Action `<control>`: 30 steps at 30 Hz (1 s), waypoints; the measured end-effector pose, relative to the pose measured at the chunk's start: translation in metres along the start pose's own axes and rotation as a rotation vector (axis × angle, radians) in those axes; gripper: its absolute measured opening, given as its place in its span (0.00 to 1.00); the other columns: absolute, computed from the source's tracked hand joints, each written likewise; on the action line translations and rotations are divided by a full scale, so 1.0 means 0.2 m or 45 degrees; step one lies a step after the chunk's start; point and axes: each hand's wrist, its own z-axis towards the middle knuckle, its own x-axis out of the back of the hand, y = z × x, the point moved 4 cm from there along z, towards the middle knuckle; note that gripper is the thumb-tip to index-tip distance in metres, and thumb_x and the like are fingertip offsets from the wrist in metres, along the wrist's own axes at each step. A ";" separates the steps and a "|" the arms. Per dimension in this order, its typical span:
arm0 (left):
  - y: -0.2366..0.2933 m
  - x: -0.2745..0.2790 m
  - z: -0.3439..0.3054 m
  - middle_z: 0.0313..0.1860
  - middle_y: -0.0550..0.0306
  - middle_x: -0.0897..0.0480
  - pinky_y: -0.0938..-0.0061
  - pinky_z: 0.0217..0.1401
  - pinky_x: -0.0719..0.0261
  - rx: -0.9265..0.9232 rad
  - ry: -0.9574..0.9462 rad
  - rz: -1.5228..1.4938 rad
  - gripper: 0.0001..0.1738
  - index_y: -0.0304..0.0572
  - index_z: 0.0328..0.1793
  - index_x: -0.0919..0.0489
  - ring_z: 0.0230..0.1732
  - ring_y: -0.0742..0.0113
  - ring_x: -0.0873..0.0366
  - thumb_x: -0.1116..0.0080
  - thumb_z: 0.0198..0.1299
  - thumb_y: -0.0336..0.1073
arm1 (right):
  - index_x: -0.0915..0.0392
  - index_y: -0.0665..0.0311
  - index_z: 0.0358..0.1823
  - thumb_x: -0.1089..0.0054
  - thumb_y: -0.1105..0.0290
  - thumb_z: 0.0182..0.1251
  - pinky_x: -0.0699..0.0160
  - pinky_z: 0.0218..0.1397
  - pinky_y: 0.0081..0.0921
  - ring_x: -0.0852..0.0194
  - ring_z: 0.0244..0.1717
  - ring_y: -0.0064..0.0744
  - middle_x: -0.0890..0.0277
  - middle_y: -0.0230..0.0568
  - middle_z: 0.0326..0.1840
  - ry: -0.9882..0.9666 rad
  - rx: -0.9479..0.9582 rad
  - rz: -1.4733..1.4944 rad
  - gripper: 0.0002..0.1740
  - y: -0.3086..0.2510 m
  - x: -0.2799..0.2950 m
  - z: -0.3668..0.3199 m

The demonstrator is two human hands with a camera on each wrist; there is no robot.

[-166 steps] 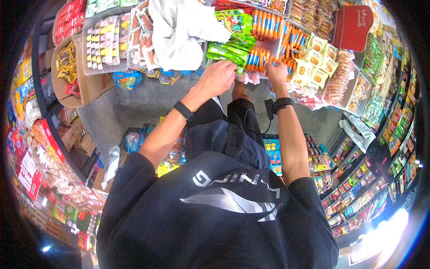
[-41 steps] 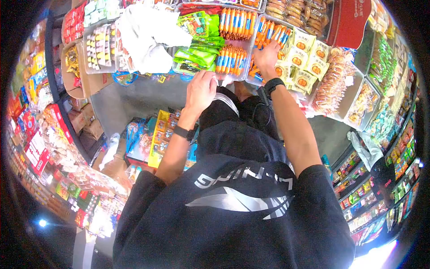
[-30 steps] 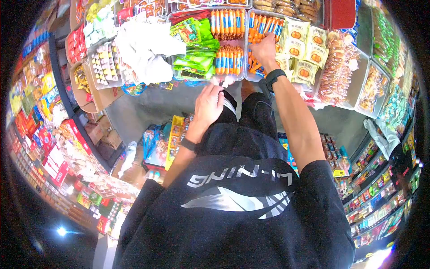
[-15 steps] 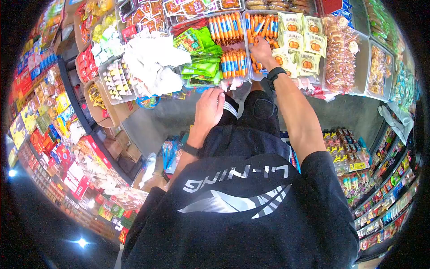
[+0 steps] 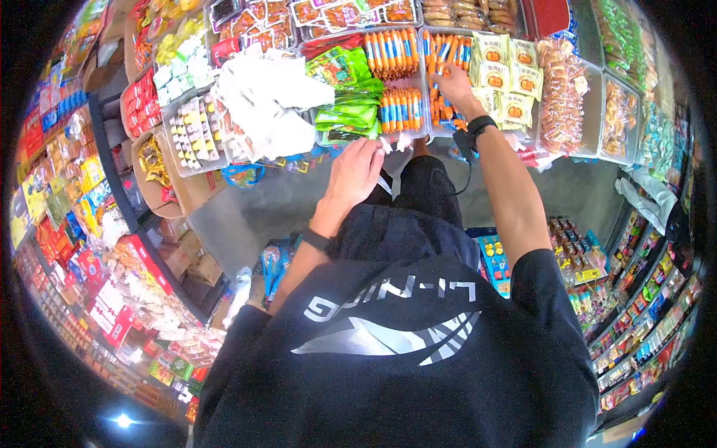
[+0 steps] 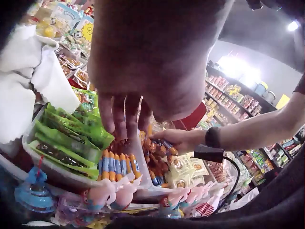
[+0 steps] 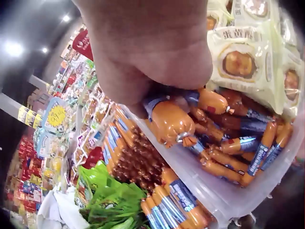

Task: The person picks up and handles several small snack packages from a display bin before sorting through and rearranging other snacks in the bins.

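Note:
My right hand (image 5: pixel 457 89) reaches into a clear plastic bin (image 7: pixel 209 183) of loose orange-wrapped sausages (image 7: pixel 262 152). In the right wrist view its fingers curl round sausages, one fat sausage (image 7: pixel 169 121) showing below the hand; the fingertips are mostly hidden. My left hand (image 5: pixel 355 172) is at the front rim of the neighbouring bin, fingers loosely extended and holding nothing visible. That bin has upright rows of sausages (image 5: pixel 401 108) at the front, another block of sausages (image 5: pixel 392 52) behind, and green snack packets (image 5: pixel 347 116) on its left.
Cream pastry packets (image 5: pixel 493 75) lie right of the loose sausages. A white cloth (image 5: pixel 265 101) covers bins on the left. Small pink toys (image 6: pixel 124 193) hang along the front edge. A cardboard box (image 5: pixel 190 190) stands at the left, and stocked shelves (image 5: pixel 635 313) line the right.
Since the earliest frame, my right hand has moved from the bins' front edge into the loose sausages, and my left hand has drawn back from the green packets. Lately the right hand stays among the sausages.

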 end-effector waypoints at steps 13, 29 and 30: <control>-0.10 -0.02 0.30 0.36 0.42 0.15 0.57 0.42 0.19 -0.020 0.057 -0.551 0.14 0.32 0.42 0.18 0.37 0.46 0.15 0.41 0.66 0.39 | 0.18 0.68 0.51 0.34 0.67 0.68 0.20 0.44 0.27 0.22 0.41 0.22 0.16 0.35 0.41 -0.142 0.217 0.309 0.15 -0.22 -0.10 -0.43; -0.36 -0.33 0.37 0.25 0.35 0.16 0.51 0.41 0.15 0.536 -0.059 -0.390 0.22 0.31 0.27 0.15 0.32 0.41 0.14 0.38 0.59 0.47 | 0.18 0.73 0.43 0.33 0.66 0.65 0.20 0.29 0.28 0.17 0.26 0.28 0.15 0.41 0.30 -0.158 0.013 -0.194 0.15 -0.13 -0.40 -0.54; -0.37 -0.37 0.39 0.27 0.34 0.16 0.51 0.41 0.15 0.511 -0.074 -0.344 0.20 0.31 0.28 0.14 0.33 0.40 0.14 0.39 0.59 0.45 | 0.17 0.73 0.41 0.33 0.66 0.65 0.20 0.29 0.29 0.17 0.24 0.28 0.15 0.42 0.28 -0.130 -0.109 -0.193 0.14 -0.13 -0.37 -0.53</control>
